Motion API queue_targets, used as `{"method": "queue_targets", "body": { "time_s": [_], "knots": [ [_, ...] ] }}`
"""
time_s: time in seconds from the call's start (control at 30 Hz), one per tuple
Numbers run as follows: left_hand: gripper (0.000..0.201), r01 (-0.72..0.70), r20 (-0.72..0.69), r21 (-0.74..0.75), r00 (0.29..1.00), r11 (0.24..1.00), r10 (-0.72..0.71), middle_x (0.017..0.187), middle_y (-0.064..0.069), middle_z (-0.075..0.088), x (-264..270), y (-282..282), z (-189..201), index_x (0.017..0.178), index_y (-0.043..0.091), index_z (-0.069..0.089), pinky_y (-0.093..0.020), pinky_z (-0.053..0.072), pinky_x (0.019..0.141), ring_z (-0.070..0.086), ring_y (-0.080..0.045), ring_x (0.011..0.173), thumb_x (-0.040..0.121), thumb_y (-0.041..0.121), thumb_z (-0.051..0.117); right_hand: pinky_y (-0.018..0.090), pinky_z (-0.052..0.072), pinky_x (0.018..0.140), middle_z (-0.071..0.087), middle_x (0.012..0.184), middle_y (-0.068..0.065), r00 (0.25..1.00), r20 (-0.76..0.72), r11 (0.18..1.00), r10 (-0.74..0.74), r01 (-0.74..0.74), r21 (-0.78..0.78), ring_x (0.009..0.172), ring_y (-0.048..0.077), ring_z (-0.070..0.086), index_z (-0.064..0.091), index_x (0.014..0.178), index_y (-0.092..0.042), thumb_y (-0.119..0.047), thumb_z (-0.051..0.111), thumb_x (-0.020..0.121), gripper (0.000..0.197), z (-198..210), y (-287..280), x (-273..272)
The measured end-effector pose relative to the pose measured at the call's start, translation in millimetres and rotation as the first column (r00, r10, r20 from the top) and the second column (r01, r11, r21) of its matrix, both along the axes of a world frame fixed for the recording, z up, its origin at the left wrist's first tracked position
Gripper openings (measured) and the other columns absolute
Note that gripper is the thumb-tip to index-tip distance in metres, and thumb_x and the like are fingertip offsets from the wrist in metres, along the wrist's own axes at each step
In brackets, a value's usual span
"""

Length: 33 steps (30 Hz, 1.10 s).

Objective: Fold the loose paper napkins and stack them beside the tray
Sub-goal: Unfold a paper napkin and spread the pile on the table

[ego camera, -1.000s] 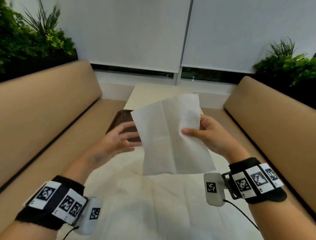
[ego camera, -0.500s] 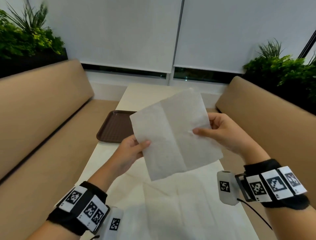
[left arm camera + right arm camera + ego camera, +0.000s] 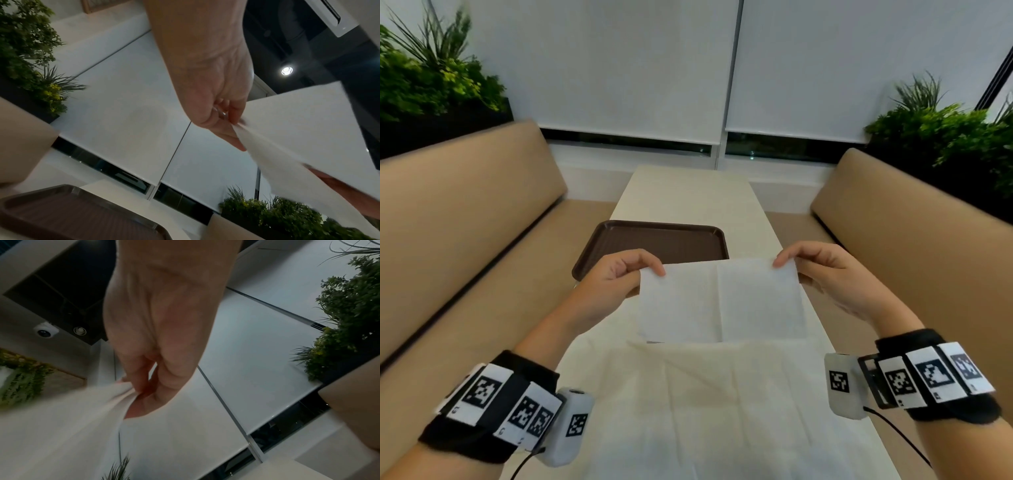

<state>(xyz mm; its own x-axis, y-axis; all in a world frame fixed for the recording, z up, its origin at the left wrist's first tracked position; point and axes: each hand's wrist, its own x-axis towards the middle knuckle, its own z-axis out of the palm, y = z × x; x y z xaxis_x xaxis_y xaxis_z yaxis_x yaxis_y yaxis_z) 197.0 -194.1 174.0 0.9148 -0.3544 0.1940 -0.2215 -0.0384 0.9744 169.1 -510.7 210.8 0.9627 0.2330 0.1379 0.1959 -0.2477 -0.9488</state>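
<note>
Head view: white napkin (image 3: 722,301) held up over the table (image 3: 688,195), just in front of the brown tray (image 3: 654,236); left hand (image 3: 613,284) pinching its upper left corner, right hand (image 3: 825,274) pinching the upper right; loose napkins (image 3: 705,411) spread flat below. Left wrist view: thumb and fingers (image 3: 234,113) closed on the sheet's edge. Right wrist view: fingertips (image 3: 141,378) bunching the paper.

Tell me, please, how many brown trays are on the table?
1: the brown tray sits on the table, beyond the napkin; its near edge is hidden behind the napkin and the left hand.
</note>
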Motion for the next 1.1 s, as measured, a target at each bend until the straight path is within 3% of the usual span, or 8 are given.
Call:
{"method": "queue_targets", "body": {
  "time_s": [0.13, 0.27, 0.4, 0.57, 0.73, 0.83, 0.97, 1.1],
  "knots": [
    [0.021, 0.037, -0.032, -0.039, 0.999, 0.999, -0.038, 0.066, 0.004, 0.062, -6, 0, 10, 0.079, 0.003, 0.065, -0.01, 0.044, 0.057, 0.055, -0.004, 0.056, 0.079, 0.012, 0.046, 0.03, 0.045, 0.096, 0.067, 0.109, -0.001, 0.999, 0.037, 0.997, -0.014, 0.017, -0.082, 0.107, 0.01, 0.06, 0.068, 0.088, -0.008, 0.009, 0.038, 0.093, 0.034, -3, -5, 0],
    [0.007, -0.009, 0.21, 0.254, 0.977, 0.967, -0.046, 0.057, -0.002, 0.051, -6, -10, 19, 0.079, 0.016, 0.068, -0.018, 0.033, 0.052, 0.038, -0.009, 0.05, 0.082, 0.02, 0.071, 0.024, 0.033, 0.107, 0.05, 0.134, -0.016, 0.975, 0.155, 0.933, 0.161, -0.099, -0.346, 0.128, -0.001, 0.043, 0.072, 0.091, -0.029, -0.024, 0.053, 0.084, 0.021, 10, 14, 0],
    [0.014, 0.046, 0.22, 0.361, 0.966, 0.931, -0.133, 0.083, 0.004, 0.074, -5, -26, 38, 0.081, 0.025, 0.075, -0.036, 0.055, 0.078, 0.069, -0.014, 0.081, 0.084, 0.012, 0.07, 0.027, 0.04, 0.103, 0.059, 0.126, -0.012, 0.916, 0.175, 0.796, 0.361, -0.205, -0.569, 0.115, 0.001, 0.053, 0.073, 0.098, -0.03, -0.037, 0.055, 0.094, 0.02, 18, 58, 11],
    [0.023, 0.044, 0.232, 0.402, 0.961, 0.914, -0.149, 0.092, 0.009, 0.075, -5, -31, 50, 0.088, 0.026, 0.078, -0.037, 0.055, 0.088, 0.069, -0.009, 0.093, 0.085, 0.006, 0.068, 0.048, 0.047, 0.088, 0.072, 0.097, -0.003, 0.931, 0.16, 0.813, 0.328, -0.191, -0.55, 0.091, 0.024, 0.064, 0.076, 0.095, -0.027, -0.044, 0.054, 0.093, 0.028, 4, 55, 23],
    [0.019, 0.026, 0.132, 0.411, 0.987, 0.911, -0.088, 0.091, 0.004, 0.075, 3, -22, 32, 0.086, 0.029, 0.078, -0.028, 0.055, 0.081, 0.07, -0.008, 0.086, 0.082, 0.012, 0.072, 0.031, 0.05, 0.091, 0.074, 0.095, -0.008, 0.975, 0.002, 0.882, 0.222, -0.2, -0.427, 0.093, 0.014, 0.068, 0.076, 0.091, -0.023, -0.03, 0.065, 0.089, 0.013, -35, 17, 20],
    [0.026, 0.146, -0.098, 0.467, 0.989, 0.872, -0.114, 0.09, -0.004, 0.075, 12, -26, 7, 0.096, 0.033, 0.075, -0.028, 0.055, 0.071, 0.07, -0.016, 0.074, 0.083, 0.011, 0.07, 0.01, 0.043, 0.071, 0.069, 0.075, -0.02, 0.971, -0.159, 0.906, 0.177, -0.224, -0.359, 0.064, 0.001, 0.06, 0.074, 0.093, -0.017, -0.013, 0.073, 0.082, 0.012, -69, -7, 17],
    [0.025, 0.176, -0.237, 0.527, 0.97, 0.832, -0.056, 0.098, 0.011, 0.073, 35, -59, -40, 0.087, 0.027, 0.077, -0.017, 0.05, 0.063, 0.068, -0.013, 0.071, 0.084, 0.003, 0.069, 0.021, 0.043, 0.08, 0.071, 0.088, -0.001, 0.965, -0.257, 0.95, 0.062, -0.136, -0.282, 0.083, 0.009, 0.061, 0.074, 0.085, -0.023, -0.012, 0.072, 0.082, 0.012, -110, -41, 28],
    [0.024, 0.132, -0.339, 0.401, 0.941, 0.906, 0.013, 0.1, -0.012, 0.071, 88, -105, -74, 0.079, 0.021, 0.078, -0.025, 0.052, 0.078, 0.066, -0.026, 0.094, 0.085, 0.002, 0.065, 0.025, 0.051, 0.075, 0.071, 0.097, -0.005, 0.928, -0.349, 0.989, -0.127, 0.092, -0.114, 0.084, 0.012, 0.066, 0.07, 0.094, -0.016, -0.006, 0.071, 0.078, 0.02, -119, -76, 64]
  ]
}}
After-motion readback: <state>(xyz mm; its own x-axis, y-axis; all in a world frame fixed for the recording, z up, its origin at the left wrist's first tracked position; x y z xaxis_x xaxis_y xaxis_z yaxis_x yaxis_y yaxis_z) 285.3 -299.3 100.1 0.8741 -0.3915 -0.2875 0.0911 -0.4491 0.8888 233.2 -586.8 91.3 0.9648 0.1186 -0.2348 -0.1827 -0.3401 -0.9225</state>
